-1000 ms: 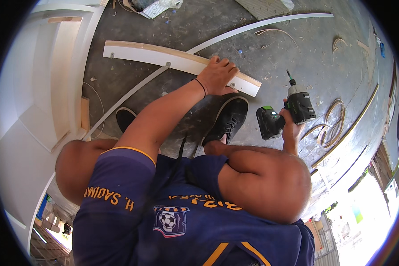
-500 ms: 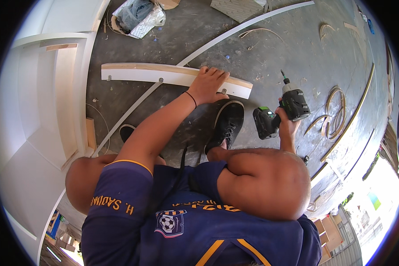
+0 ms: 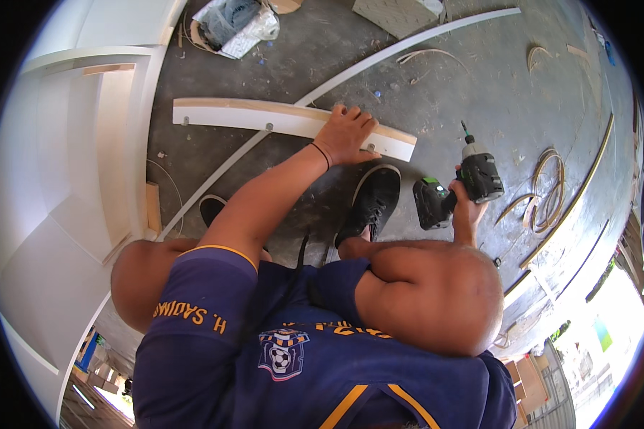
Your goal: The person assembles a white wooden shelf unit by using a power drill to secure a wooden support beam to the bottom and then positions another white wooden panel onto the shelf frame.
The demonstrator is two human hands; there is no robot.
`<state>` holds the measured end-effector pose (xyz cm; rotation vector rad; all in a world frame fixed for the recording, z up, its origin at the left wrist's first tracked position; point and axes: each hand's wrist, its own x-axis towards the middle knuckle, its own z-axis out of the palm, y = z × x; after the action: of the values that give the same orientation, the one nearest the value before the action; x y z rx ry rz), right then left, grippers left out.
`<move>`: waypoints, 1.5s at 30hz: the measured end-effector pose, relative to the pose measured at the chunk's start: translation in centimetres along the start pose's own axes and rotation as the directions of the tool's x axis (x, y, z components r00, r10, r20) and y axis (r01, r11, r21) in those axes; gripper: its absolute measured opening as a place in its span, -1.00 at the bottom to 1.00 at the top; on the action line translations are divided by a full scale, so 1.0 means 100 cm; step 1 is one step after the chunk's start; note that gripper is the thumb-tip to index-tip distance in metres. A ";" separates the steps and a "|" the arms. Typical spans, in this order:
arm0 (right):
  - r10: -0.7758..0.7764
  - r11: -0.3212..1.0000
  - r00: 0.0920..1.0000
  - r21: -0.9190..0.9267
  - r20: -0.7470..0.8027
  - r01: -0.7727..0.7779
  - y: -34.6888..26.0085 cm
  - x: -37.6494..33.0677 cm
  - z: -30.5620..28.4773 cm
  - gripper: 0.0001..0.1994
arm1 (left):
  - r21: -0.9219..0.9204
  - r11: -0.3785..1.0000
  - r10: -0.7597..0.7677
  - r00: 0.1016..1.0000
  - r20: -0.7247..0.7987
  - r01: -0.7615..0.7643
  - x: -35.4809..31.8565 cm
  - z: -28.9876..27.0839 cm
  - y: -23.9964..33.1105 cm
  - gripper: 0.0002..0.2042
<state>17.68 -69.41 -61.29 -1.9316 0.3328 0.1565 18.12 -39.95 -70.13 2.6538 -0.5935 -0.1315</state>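
My left hand [image 3: 347, 134] is closed over the right part of a narrow white board [image 3: 222, 116], fingers over its far edge and thumb on the near side. That far edge is bare wood colour. Small metal brackets [image 3: 269, 127] sit along the board's near side, one of them by my thumb. In my right hand [image 3: 469, 209] is a black and grey cordless impact driver [image 3: 481, 174], gripped by its handle. Its bit points away from me, off to the right of the board and apart from it.
A long pale strip [image 3: 408, 44] lies diagonally on the floor, passing the board. To the left stands a white cabinet [image 3: 57, 143]. A coil of edging [image 3: 549, 193] lies at right; an opened package [image 3: 236, 28] is at the far left. My black shoe [image 3: 376, 200] is just behind the board.
The whole view has shifted slightly, so the scene sits a little further right. Both hands keep their holds on the board and the impact driver.
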 end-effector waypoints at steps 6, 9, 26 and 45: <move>-0.026 0.997 0.999 0.067 -0.044 0.029 0.003 0.003 0.005 -0.65 | -0.018 0.999 0.038 0.999 -0.030 -0.039 -0.012 0.010 -0.004 -0.21; -0.030 0.996 0.993 0.085 -0.113 0.039 0.020 0.000 0.002 -0.66 | 0.067 0.994 0.080 0.996 0.043 -0.083 -0.013 -0.004 -0.006 -0.13; -0.049 0.900 0.937 0.391 -0.347 0.191 -0.013 0.059 0.025 -0.64 | -0.031 0.997 -0.063 0.957 0.284 0.075 -0.085 -0.130 -0.090 -0.33; -0.689 0.708 0.457 0.388 0.562 0.590 -0.136 0.081 0.258 -0.48 | -0.466 0.860 -0.483 0.622 -0.616 0.207 -0.203 -0.449 -0.028 -0.41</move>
<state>30.78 -42.07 -61.09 -1.5889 -0.8868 0.3089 8.88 -12.14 -30.48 2.1606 0.2185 0.6251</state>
